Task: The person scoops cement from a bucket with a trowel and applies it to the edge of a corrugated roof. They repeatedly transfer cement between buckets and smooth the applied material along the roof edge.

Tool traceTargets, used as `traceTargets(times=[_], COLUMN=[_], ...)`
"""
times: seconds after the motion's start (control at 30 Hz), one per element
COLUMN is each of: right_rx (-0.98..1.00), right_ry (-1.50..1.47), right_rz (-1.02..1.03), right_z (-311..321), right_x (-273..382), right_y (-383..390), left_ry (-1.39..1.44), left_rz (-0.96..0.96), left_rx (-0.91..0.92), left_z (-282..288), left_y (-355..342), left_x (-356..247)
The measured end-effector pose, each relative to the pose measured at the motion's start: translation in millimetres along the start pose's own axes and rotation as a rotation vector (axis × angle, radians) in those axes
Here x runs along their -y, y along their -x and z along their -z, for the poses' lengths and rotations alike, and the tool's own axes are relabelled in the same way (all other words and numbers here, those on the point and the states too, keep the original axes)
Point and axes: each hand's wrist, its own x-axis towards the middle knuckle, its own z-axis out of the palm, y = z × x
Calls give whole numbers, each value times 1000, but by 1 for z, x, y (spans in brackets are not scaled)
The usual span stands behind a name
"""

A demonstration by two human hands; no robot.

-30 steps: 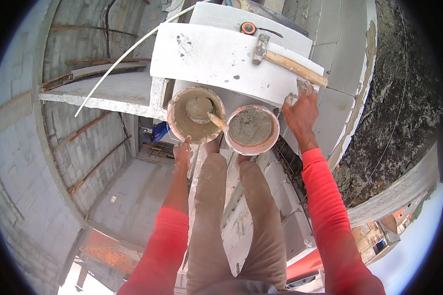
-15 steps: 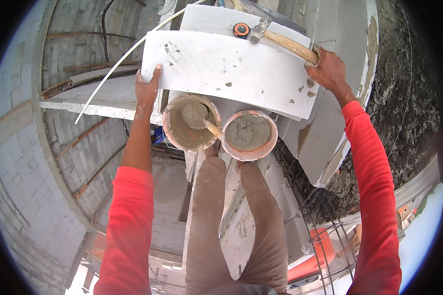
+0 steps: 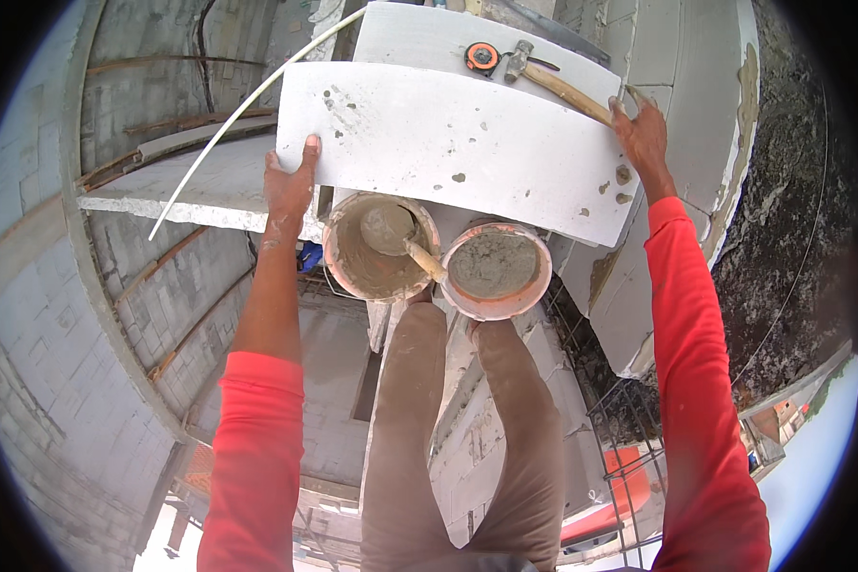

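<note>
A long white concrete block [image 3: 419, 133], spotted with mortar, lies across in front of me. My left hand [image 3: 291, 179] grips its left end, thumb on the top face and the other fingers hidden. At the right end my right hand [image 3: 644, 138] clasps the block, its thumb beside the tip of the hammer handle. The hammer [image 3: 567, 92] rests on the blocks, its metal head beside an orange and black tape measure [image 3: 481, 58]. Nearer me stand a mortar bucket [image 3: 341, 262] with a wooden-handled ladle [image 3: 388, 231] in it and a second bucket [image 3: 541, 286] filled with grey mortar.
Another white block [image 3: 400, 36] lies behind the held one. A pale thin pipe [image 3: 248, 100] slants at the left. Beyond the wall's left side is a drop into a block-walled room [image 3: 319, 372]. Steel rebar [image 3: 629, 467] stands at the lower right, by a block wall [image 3: 682, 181].
My right hand has let go of the hammer handle and taken the block's right end. The hammer now lies loose, turned slightly. My left hand stays on the left end.
</note>
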Motion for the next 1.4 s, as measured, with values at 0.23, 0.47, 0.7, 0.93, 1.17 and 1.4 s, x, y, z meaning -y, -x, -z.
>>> traceTargets(times=[0.23,0.47,0.7,0.93,1.17,1.4], right_rx=[146,46,281,400,446,517], right_ry=[-273,-221,-316,-145,330,81], right_rz=[-321,-257,-346,18,310,314], right_z=[11,14,33,99,108,112], right_x=[0,-12,-24,95,204,181], right_y=[64,171,179,154,162,109], left_ry=[119,219,494,263,-248,318], left_rz=[-25,51,220,51,24,-150], left_rx=[29,-123,-22,-44,-213,67], left_z=[1,-3,24,58,49,82], left_y=[8,57,93,49,23,55], left_x=[10,64,57,-40,-148,-82])
